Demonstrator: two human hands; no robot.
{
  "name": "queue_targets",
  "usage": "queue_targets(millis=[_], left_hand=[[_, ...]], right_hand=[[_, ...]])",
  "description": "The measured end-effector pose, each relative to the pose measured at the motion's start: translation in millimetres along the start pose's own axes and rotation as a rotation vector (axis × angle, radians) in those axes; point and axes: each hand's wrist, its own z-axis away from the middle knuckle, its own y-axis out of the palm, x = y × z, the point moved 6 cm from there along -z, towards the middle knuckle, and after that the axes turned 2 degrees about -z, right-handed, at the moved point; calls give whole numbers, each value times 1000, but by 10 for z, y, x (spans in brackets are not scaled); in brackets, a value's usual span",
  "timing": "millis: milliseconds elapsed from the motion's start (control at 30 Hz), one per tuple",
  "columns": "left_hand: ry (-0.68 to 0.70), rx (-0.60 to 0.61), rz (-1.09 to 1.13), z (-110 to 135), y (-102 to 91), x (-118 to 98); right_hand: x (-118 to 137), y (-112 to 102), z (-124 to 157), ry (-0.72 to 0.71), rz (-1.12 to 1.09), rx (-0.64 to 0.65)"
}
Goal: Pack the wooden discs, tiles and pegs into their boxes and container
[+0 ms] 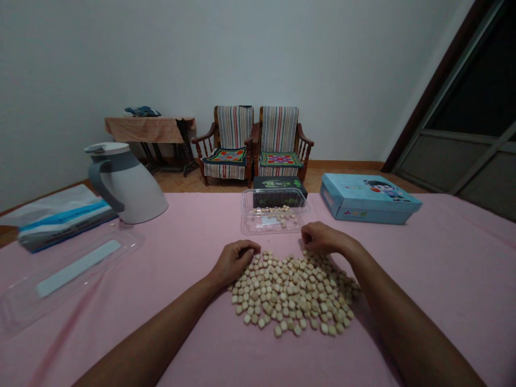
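A loose heap of small pale cubes (290, 290), wooden-looking with rounded corners, lies spread on the pink tablecloth (193, 344). My left hand (234, 263) rests at the heap's far left edge, its fingers curled in toward the thumb. Over the far right edge of the cubes is my right hand (322, 238), bent down at the wrist with its fingers closed. What either hand holds, if anything, is hidden by the fingers. Just beyond both hands stands a clear plastic tray (250, 224) with some of the same cubes inside.
A black box (278, 183) sits behind the tray, a light-blue box (368, 199) to its right. On the left are a white and grey jug (137, 188), a tissue pack (64, 217) and a clear plastic lid (76, 269). Two wooden armchairs (229, 137) stand beyond the table.
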Motion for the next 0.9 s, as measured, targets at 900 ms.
queue_targets(millis=[900], left_hand=[[33, -15, -36, 10, -2, -6]], right_hand=[[131, 59, -46, 91, 23, -43]])
